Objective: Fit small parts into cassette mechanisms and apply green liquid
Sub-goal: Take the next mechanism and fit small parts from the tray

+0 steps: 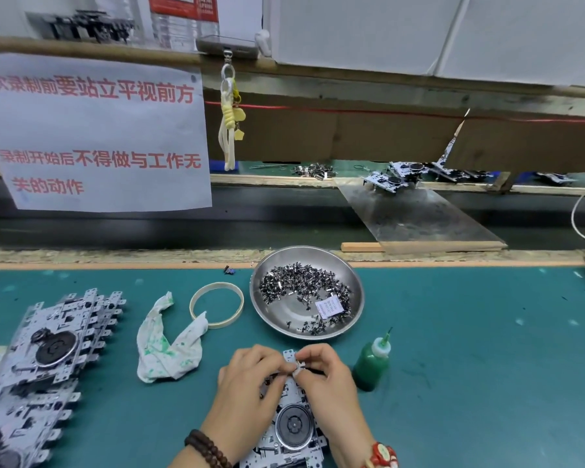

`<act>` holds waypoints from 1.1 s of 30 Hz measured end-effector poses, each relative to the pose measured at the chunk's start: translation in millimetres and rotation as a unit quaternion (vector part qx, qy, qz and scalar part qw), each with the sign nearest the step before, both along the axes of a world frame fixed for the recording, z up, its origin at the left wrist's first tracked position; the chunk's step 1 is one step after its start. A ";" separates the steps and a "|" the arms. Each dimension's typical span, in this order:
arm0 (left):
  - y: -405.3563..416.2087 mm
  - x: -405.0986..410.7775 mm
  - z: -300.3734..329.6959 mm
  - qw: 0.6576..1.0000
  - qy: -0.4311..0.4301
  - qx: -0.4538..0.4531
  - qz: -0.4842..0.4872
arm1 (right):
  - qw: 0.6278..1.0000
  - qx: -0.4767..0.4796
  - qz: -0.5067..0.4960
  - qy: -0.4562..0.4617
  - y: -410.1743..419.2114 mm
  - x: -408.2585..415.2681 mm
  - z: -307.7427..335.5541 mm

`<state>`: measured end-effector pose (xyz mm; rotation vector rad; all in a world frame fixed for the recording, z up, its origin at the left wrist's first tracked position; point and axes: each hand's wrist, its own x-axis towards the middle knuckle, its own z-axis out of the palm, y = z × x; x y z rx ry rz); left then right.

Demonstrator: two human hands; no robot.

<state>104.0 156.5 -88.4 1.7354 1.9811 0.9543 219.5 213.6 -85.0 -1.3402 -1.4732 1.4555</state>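
Observation:
A metal cassette mechanism point(293, 430) with a round black flywheel lies on the green mat at the bottom centre. My left hand point(247, 386) holds its far end, fingers curled over the plate. My right hand point(325, 376) pinches a small metal part point(299, 367) at the mechanism's top edge, fingertips meeting those of the left hand. A green liquid bottle point(372, 361) with a thin nozzle stands upright just right of my right hand. A steel bowl point(348, 329) of several small dark parts sits beyond my hands.
A stack of cassette mechanisms point(44, 363) fills the left side. A green-stained white rag point(164, 349) and a tape ring point(217, 309) lie between the stack and the bowl. A conveyor belt point(217, 228) runs behind, with more mechanisms point(395, 177) on its far side. A paper notice point(95, 130) hangs at upper left.

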 end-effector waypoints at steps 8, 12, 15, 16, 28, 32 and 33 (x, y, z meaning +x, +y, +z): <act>-2.2 -2.1 -2.7 0.999 0.036 0.016 -0.020 | 1.000 0.005 0.010 -0.004 -4.7 0.0 1.8; -3.2 -2.1 -1.7 0.999 0.013 0.024 -0.019 | 0.998 -0.006 0.034 0.043 -13.2 11.0 3.7; -5.9 0.1 -2.2 0.999 -0.018 0.027 -0.030 | 0.996 -0.010 0.012 0.084 -22.5 26.4 3.3; -7.2 1.6 -2.8 0.998 -0.030 0.030 -0.035 | 0.995 -0.011 -0.010 0.098 -25.6 32.3 2.3; -23.4 7.3 5.3 0.987 -0.099 0.052 0.119 | 0.970 0.139 -0.124 -0.153 11.3 76.7 7.0; -36.0 1.0 7.6 0.979 -0.119 -0.030 0.161 | 0.972 0.124 -0.028 -0.195 20.5 63.7 2.8; -40.2 -1.1 8.4 0.976 -0.128 -0.049 0.170 | 0.975 0.121 -0.030 -0.182 19.7 62.2 2.0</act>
